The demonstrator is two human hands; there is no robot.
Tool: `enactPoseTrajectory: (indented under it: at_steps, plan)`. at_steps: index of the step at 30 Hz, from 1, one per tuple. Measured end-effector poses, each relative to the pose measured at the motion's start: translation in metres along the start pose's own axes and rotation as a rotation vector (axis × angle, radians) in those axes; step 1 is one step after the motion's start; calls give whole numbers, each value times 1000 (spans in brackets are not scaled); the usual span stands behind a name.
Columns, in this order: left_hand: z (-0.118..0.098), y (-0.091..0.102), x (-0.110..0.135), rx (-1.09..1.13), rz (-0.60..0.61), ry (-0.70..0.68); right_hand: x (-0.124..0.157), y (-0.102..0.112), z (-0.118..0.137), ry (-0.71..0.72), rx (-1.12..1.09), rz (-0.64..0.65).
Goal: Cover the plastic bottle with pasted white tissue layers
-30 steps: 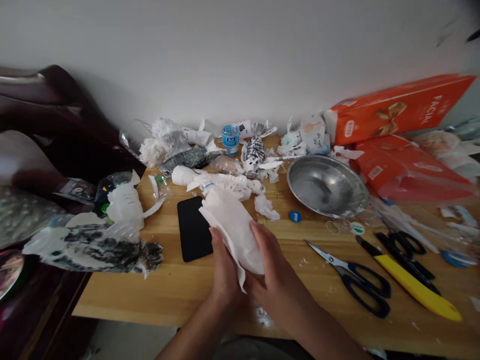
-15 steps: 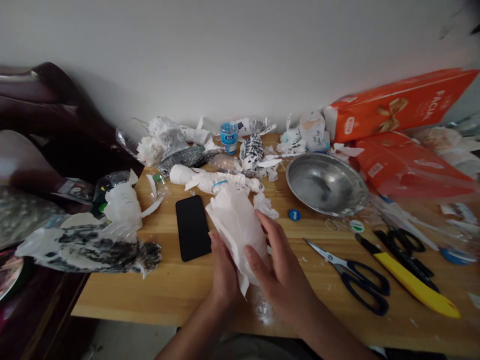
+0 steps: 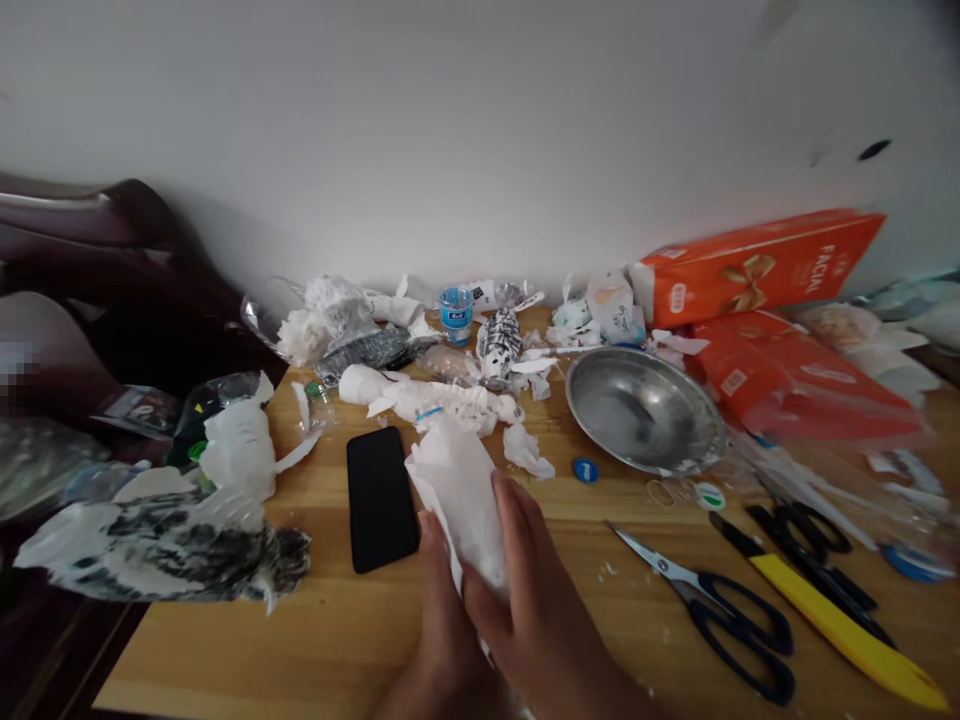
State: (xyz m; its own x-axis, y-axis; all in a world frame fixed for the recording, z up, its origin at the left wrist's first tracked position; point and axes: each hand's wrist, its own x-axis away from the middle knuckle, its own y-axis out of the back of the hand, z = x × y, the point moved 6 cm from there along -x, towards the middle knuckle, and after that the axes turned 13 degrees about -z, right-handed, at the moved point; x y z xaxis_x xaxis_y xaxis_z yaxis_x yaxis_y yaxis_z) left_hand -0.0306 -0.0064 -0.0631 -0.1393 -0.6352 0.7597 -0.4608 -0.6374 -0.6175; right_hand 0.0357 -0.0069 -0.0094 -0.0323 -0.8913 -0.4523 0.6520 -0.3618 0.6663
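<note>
I am gripping the white paper bundle point(image 3: 463, 490) with both hands over the counter point(image 3: 352, 630): my left hand point(image 3: 442, 620) closing under it, my right hand point(image 3: 529, 590) wrapping its side. One black phone point(image 3: 380, 497) is lying just left. One steel bowl point(image 3: 643, 410) and two scissors point(image 3: 712, 600) are lying to the right.

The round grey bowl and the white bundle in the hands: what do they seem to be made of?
The round grey bowl looks like bare metal, probably stainless steel: dull sheen, soft reflections inside. The white bundle, gripped by the left hand and right hand, looks like soft matte tissue paper: creased, with ragged edges.
</note>
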Motion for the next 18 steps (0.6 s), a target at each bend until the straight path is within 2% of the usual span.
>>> enactPoseTrajectory:
  at_steps: [3,5,8,11,15,18]
  plan:
    - [-7,4,-2,-45,33,28,0,6,2,38,-19,115]
    - [-14,6,-3,-66,57,53,-7,16,6,83,-58,130]
    - [-34,9,-6,-77,55,-35,-35,36,2,19,-85,14]
    - [-56,12,-10,-56,57,-171,-82,57,-12,-90,-74,-109]
    - [-68,13,-15,-23,126,-160,-148,86,-35,-186,-34,-193]
    - [-74,15,-18,-43,137,-151,-178,113,-51,-233,23,-335]
